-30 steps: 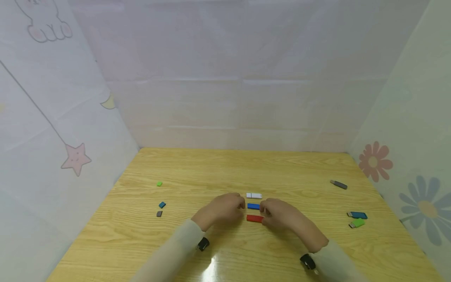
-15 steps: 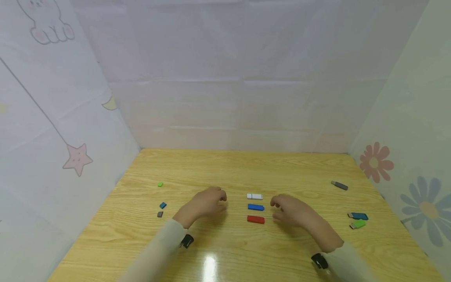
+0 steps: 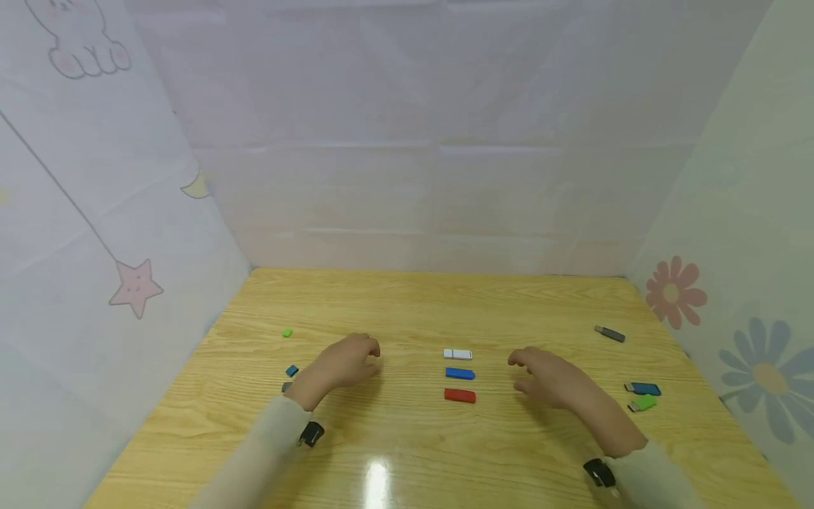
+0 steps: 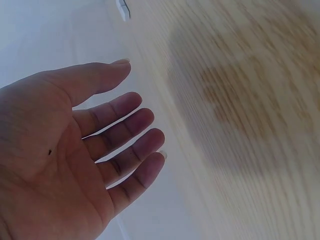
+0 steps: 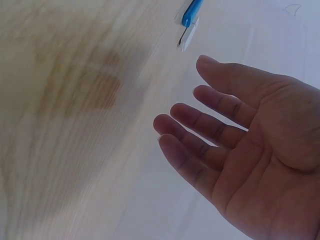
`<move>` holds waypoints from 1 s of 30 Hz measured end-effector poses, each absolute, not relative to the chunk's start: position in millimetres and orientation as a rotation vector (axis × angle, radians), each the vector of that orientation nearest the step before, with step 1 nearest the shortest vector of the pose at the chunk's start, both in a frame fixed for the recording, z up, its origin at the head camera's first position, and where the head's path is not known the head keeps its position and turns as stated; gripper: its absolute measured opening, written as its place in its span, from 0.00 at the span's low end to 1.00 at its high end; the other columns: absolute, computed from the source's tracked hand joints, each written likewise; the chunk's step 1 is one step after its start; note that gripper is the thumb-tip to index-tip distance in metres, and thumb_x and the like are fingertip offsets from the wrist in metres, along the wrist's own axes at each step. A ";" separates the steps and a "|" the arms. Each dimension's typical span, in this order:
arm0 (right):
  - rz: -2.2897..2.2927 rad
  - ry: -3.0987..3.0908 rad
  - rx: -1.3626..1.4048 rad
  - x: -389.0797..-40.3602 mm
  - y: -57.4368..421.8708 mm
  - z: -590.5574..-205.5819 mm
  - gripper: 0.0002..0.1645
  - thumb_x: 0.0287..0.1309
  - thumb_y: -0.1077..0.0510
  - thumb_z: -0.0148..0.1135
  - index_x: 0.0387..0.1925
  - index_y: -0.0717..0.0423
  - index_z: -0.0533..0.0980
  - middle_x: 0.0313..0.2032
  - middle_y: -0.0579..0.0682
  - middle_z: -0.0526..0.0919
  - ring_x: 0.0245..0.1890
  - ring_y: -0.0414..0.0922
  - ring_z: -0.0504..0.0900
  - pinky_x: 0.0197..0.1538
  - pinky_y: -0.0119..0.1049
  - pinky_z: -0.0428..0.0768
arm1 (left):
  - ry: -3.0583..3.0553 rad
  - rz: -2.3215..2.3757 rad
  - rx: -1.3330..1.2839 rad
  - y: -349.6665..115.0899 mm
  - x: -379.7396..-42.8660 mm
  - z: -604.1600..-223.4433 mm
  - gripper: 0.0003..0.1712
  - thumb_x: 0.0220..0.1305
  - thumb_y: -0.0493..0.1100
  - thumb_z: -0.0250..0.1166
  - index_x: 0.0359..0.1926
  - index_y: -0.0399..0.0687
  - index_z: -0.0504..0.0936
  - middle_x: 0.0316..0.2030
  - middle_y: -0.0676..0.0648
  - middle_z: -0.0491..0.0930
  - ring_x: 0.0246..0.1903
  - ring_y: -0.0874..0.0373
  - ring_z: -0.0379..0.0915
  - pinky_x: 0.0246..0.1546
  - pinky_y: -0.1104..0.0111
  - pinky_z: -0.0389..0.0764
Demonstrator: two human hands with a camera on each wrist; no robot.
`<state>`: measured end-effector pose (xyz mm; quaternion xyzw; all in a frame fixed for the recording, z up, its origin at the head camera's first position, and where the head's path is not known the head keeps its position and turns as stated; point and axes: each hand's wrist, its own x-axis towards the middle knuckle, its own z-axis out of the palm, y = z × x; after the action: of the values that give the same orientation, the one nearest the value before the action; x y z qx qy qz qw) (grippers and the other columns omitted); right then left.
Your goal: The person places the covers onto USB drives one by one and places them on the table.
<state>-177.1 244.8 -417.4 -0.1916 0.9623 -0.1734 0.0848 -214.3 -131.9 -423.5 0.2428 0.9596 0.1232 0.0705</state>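
Three capped USB sticks lie in a column at mid-table in the head view: a white USB stick [image 3: 458,354] at the back, a blue USB stick [image 3: 460,373], and a red USB stick [image 3: 460,396] at the front. To their left hovers my left hand [image 3: 344,361], fingers relaxed, palm bare in the left wrist view. My right hand [image 3: 550,379] is off to their right, and its palm also holds nothing in the right wrist view. That view catches the blue stick [image 5: 192,13] and white stick [image 5: 189,35] beyond the thumb.
On the left lie a green cap [image 3: 287,332], a blue cap [image 3: 292,370] and a grey cap [image 3: 287,387] partly behind my left wrist. Uncapped grey [image 3: 610,334], teal [image 3: 644,389] and green [image 3: 644,403] USB sticks lie right. Printed cloth walls surround the table [image 3: 407,304].
Both hands have drawn away from the central sticks, the left hand leftward and the right hand rightward. The blue and red sticks, partly covered before, are now fully visible.
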 end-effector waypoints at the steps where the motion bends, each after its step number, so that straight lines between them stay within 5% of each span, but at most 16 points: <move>1: -0.514 2.872 -0.574 -176.9 247.1 -416.9 0.21 0.56 0.57 0.64 0.51 0.58 0.73 0.50 0.55 0.77 0.46 0.53 0.78 0.45 0.48 0.78 | 2.886 0.372 0.725 -133.8 -214.1 -423.2 0.17 0.61 0.50 0.63 0.46 0.46 0.79 0.44 0.49 0.77 0.47 0.52 0.73 0.46 0.60 0.76; 30: -0.513 2.883 -0.555 -168.8 303.5 -417.3 0.24 0.55 0.57 0.64 0.52 0.60 0.72 0.50 0.59 0.77 0.46 0.58 0.78 0.43 0.47 0.78 | 2.949 0.375 0.509 -191.9 -211.4 -424.6 0.19 0.59 0.49 0.65 0.48 0.46 0.78 0.46 0.49 0.77 0.49 0.52 0.72 0.48 0.59 0.75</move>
<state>-168.8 303.5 -417.3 -0.1855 0.9642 -0.1716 0.0803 -211.4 -191.9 -424.6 0.1684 0.9759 0.1240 0.0626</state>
